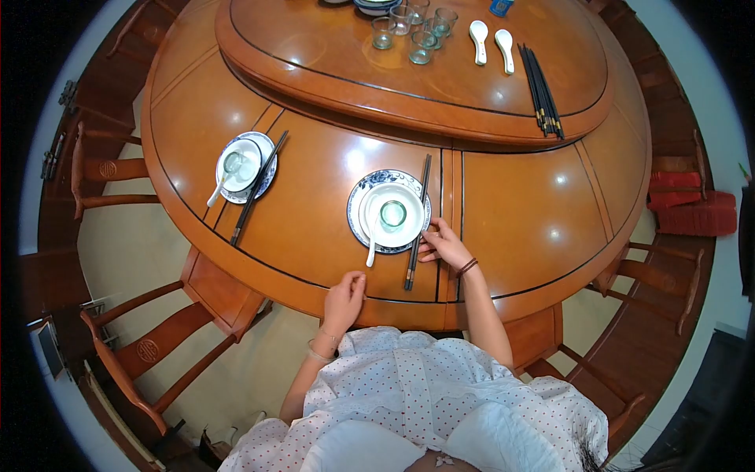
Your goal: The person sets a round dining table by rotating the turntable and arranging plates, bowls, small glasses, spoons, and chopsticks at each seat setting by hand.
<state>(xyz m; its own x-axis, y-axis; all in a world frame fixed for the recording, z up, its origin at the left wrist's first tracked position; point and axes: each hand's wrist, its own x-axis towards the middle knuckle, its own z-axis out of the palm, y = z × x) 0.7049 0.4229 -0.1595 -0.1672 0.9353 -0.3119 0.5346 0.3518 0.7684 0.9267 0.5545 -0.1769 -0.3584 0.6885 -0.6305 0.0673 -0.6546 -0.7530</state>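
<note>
In front of me is a blue-and-white plate [359,226] with a white bowl [405,228] on it. A small glass [393,213] stands inside the bowl, and a white spoon [371,253] lies against the left side with its handle over the rim. Along the plate's right side rests a pair of black chopsticks [413,263]. My right hand [447,248] is beside them, fingers apart, fingertips at or very near the chopsticks and plate edge; contact is unclear. By the table's front edge, my left hand [344,301] is loosely curled, with nothing visible in it.
A second setting lies to the left: plate [269,179], bowl, glass, spoon and chopsticks [255,197]. On the raised turntable [330,75] are several glasses [421,47], two white spoons [478,43], a bunch of chopsticks [539,90] and stacked dishes [376,8]. Wooden chairs [153,354] surround the table.
</note>
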